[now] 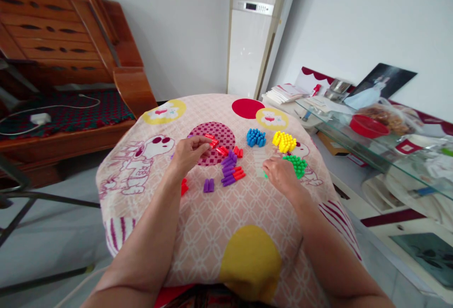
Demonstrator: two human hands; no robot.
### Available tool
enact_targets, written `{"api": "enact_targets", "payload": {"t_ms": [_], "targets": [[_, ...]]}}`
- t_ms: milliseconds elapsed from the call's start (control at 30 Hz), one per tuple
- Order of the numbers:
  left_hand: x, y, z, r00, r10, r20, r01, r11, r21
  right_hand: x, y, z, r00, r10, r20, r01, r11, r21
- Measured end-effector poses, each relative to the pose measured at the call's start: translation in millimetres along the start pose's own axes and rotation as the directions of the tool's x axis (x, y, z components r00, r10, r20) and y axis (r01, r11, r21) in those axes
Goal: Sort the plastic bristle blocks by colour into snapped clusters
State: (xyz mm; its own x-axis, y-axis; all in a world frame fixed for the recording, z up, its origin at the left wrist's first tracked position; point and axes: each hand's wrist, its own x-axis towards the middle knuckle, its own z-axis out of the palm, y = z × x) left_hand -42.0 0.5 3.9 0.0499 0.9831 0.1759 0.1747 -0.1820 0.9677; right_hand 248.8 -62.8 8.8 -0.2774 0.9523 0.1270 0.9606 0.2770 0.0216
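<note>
My left hand (190, 155) is over the left part of the round table, its thumb and fingers pinched at small red plastic pegs (213, 142). Just right of its fingertips lie more red pegs (222, 151). A cluster of purple pegs (229, 169), some joined to red ones, is between my hands, and a pair of purple pegs (208, 185) lies nearer me. My right hand (280, 174) is closed with a bit of green at its fingertips, beside a bunch of green pegs (296, 166). What its palm covers is hidden.
Blue pegs (255, 137) and yellow pegs (284, 142) stand in bunches farther back on the patterned tablecloth (198, 232). A glass shelf (375, 150) with a red bowl (368, 126) is at the right. To the left is a wooden bench (67, 138).
</note>
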Motion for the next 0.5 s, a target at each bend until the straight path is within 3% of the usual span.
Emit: {"api": "enact_targets", "payload": {"t_ms": [100,300,500], "targets": [[-1.2,2.6,0.5,1.0,-0.016,-0.002,0.016,1.0,0.001,0.8,4.4,0.3,0.999,0.012,0.042,-0.013,0.999,0.031],[-1.2,3.4,0.2,0.999,-0.035,0.003,0.035,0.999,-0.001,1.5,16.7,-5.0,1.0,0.014,0.002,-0.014,0.974,0.226],[-1.2,4.2,0.6,0.999,-0.031,0.005,0.031,0.999,0.009,-8.1,56.2,-16.9,0.978,0.193,-0.081,-0.156,0.929,0.335]]}}
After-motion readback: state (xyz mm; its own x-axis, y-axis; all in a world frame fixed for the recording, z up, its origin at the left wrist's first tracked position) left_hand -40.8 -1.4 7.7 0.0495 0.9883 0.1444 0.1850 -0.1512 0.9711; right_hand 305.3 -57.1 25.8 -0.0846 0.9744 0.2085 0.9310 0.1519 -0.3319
